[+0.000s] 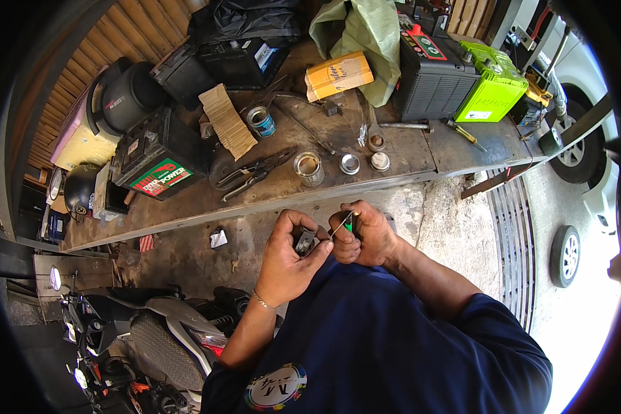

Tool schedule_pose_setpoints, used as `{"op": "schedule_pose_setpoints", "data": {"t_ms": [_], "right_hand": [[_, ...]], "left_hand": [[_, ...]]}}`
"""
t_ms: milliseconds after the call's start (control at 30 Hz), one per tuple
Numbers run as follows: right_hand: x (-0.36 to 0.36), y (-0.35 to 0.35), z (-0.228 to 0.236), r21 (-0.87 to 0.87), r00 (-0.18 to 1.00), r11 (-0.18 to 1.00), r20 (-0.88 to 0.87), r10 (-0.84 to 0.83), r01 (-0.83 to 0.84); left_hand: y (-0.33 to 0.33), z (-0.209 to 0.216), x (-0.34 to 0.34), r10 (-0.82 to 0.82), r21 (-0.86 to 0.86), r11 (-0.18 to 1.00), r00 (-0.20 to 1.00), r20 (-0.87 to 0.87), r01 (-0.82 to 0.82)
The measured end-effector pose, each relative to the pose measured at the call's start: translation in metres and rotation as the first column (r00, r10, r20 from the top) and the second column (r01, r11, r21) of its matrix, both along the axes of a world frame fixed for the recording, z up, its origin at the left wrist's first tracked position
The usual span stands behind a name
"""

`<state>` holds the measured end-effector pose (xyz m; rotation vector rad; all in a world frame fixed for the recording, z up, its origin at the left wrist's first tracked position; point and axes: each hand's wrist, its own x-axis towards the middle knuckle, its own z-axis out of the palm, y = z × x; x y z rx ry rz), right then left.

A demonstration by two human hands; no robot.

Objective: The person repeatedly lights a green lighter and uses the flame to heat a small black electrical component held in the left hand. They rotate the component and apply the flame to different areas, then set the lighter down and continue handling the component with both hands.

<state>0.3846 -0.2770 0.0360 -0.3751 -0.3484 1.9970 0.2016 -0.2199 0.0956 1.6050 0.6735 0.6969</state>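
My left hand (pixel 283 257) is closed around a small grey metal part (pixel 305 242), pinched between thumb and fingers in front of my chest. Close beside it, my right hand (pixel 371 238) grips a thin metal tool with a green piece (pixel 348 221) showing between the fingers. Its narrow shaft slants down toward my left thumb and the metal part. Whether the tip touches the part I cannot tell. Beyond my hands, on the bench, stand a glass jar (pixel 309 170), two small round containers, one of them a metal cup (pixel 350 164), and a pair of pliers (pixel 248 183).
A worn wooden bench (pixel 407 162) runs across ahead of me. On it are several car batteries, including a lime green one (pixel 490 81), a blue can (pixel 261 122), corrugated cardboard (pixel 228 123) and a screwdriver (pixel 466 135). A motorcycle (pixel 165 345) stands at lower left.
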Motion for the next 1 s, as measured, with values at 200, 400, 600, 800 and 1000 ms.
{"op": "schedule_pose_setpoints", "data": {"t_ms": [200, 400, 600, 800, 1000], "right_hand": [[0.0004, 0.0005, -0.0007, -0.021, 1.000, 1.000, 0.010, 0.002, -0.001], [0.0003, 0.0008, -0.0005, -0.020, 1.000, 1.000, 0.013, 0.005, -0.005], [0.0004, 0.0006, -0.0008, -0.003, 1.000, 1.000, 0.008, -0.006, 0.006], [-0.0002, 0.0008, -0.0027, -0.005, 1.000, 1.000, -0.014, -0.003, 0.003], [-0.0005, 0.0003, -0.0032, -0.013, 1.000, 1.000, -0.011, 0.003, -0.003]], "left_hand": [[0.0017, -0.0020, 0.0002, 0.000, 0.019, 1.000, 1.000, -0.012, 0.000], [0.0020, -0.0038, 0.0001, 0.005, 0.007, 1.000, 1.000, -0.002, -0.005], [0.0039, -0.0051, -0.0030, -0.032, 0.036, 0.999, 0.999, -0.041, 0.033], [0.0020, -0.0036, -0.0016, -0.008, -0.009, 1.000, 1.000, -0.011, 0.008], [0.0011, -0.0008, -0.0010, -0.005, -0.017, 1.000, 1.000, 0.005, 0.005]]}}
